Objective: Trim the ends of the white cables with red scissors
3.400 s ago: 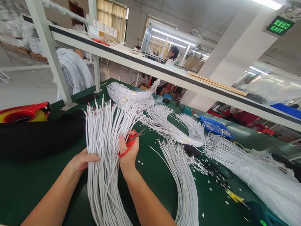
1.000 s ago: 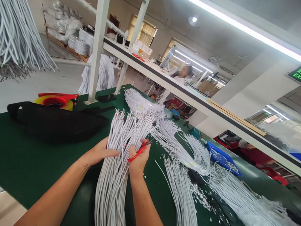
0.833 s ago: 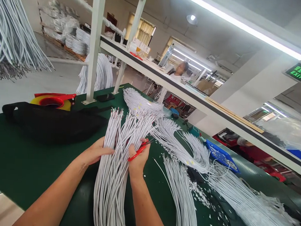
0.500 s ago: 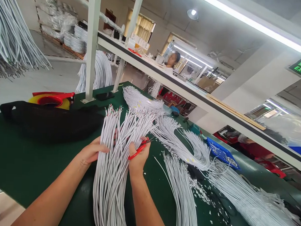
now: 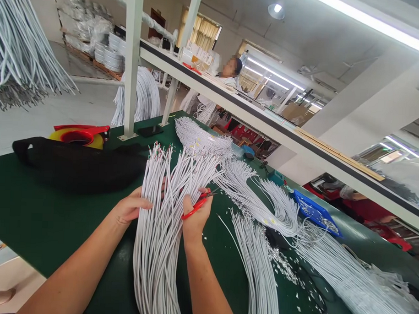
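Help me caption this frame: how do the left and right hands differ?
The right hand carries red-handled scissors; the left hand shows no tool. The left hand is on the left side of the white cable bundle, the right hand on its right. Both touch the bundle.

Cable bundle point(image 5: 159, 256) central, tape dispenser point(image 5: 80, 128) left — behind perhaps a bag point(image 5: 74, 170) — tray point(image 5: 311, 201) right

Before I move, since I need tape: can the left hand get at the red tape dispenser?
Probably not as is: the left hand holds white cables, and black fabric lies between it and the dispenser.
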`<action>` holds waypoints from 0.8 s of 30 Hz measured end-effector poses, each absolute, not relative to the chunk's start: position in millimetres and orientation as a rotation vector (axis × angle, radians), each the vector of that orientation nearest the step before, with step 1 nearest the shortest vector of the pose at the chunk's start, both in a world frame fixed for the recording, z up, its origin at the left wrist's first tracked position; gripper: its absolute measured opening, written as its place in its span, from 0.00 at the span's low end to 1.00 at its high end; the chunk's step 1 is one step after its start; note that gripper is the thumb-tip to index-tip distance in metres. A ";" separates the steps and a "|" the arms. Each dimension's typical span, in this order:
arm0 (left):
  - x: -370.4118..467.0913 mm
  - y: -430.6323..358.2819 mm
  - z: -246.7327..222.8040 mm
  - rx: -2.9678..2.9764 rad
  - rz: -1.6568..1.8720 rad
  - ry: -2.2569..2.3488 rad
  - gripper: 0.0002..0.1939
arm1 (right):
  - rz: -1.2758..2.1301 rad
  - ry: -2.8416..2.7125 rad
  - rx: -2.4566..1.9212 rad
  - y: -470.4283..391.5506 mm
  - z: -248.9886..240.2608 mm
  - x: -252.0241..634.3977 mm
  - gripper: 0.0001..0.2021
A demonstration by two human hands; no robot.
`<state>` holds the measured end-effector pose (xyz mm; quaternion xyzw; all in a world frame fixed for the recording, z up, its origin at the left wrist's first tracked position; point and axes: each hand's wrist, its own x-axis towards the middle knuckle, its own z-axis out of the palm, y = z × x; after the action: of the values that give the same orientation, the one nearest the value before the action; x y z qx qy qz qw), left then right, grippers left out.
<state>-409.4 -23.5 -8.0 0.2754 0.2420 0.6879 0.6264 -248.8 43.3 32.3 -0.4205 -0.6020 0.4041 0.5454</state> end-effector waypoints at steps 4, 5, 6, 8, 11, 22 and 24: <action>-409.1 -23.8 -9.2 0.644 1.579 0.561 0.34 | 0.985 -1.410 -0.993 43.3 32.5 -249.7 0.16; -409.3 -23.8 -9.9 0.643 1.581 0.567 0.34 | 0.994 -1.404 -0.993 43.6 31.9 -249.9 0.16; -409.6 -23.7 -10.8 0.639 1.586 0.575 0.34 | 1.003 -1.399 -0.991 43.9 31.1 -250.0 0.16; -410.4 -23.2 -13.2 0.625 1.599 0.586 0.34 | 1.009 -1.391 -0.988 44.6 29.3 -250.0 0.16; -411.8 -22.1 -16.9 0.603 1.601 0.588 0.34 | 1.004 -1.400 -0.980 45.2 27.5 -249.5 0.17; -411.5 -21.7 -15.8 0.623 1.604 0.599 0.35 | 1.029 -1.418 -0.980 43.2 30.8 -248.8 0.16; -411.8 -21.4 -16.9 0.647 1.599 0.598 0.36 | 1.019 -1.421 -0.982 43.1 30.9 -248.6 0.16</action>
<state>-411.8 -21.4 -16.9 0.2802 0.2591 0.6932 0.6114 -248.6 43.1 30.9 -0.4127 -0.5973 0.4282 0.5382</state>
